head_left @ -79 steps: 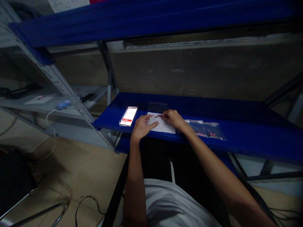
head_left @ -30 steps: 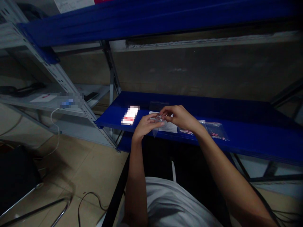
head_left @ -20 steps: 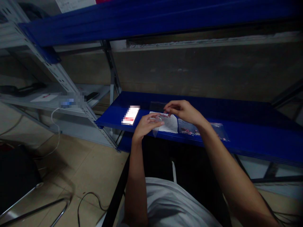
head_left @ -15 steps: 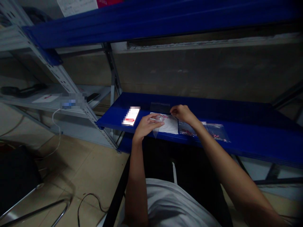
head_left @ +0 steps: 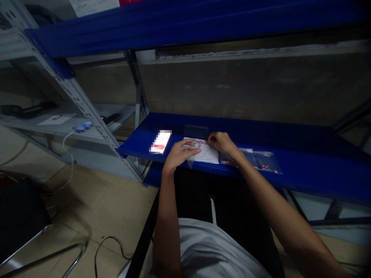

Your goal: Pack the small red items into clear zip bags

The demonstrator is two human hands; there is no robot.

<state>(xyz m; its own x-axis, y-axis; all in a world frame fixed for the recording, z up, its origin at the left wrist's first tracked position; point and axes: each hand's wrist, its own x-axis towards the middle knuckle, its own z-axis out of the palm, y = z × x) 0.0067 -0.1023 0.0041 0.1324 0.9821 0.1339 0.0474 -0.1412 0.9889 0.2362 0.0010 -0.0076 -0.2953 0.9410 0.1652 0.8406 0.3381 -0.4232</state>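
My left hand (head_left: pixel 181 153) is closed around a small clear plastic bag (head_left: pixel 190 162), whose lower corner hangs down below the fingers. Under it lies a white cloth or tissue (head_left: pixel 209 153) on the blue shelf (head_left: pixel 292 154). Small pinkish-red pieces (head_left: pixel 202 142), perhaps beads, rest along the cloth's far edge. My right hand (head_left: pixel 223 143) is over the cloth's right far corner, fingertips pinched together close to those pieces. Whatever sits between them is too small to make out. To the right are clear zip bags (head_left: pixel 267 162) with small reddish pieces inside, partly behind my right forearm.
A lit phone (head_left: pixel 161 142) lies left of my left hand. Another flat clear bag (head_left: pixel 196 131) is behind the cloth. A blue upper beam (head_left: pixel 188 29) crosses overhead. The grey side shelf (head_left: pixel 29 119) holds a dark phone (head_left: pixel 113 118), papers and a white cable (head_left: pixel 69 154).
My right hand has shifted slightly, lower and nearer the cloth and the reddish pieces. My left hand stays in place with the plastic bag.
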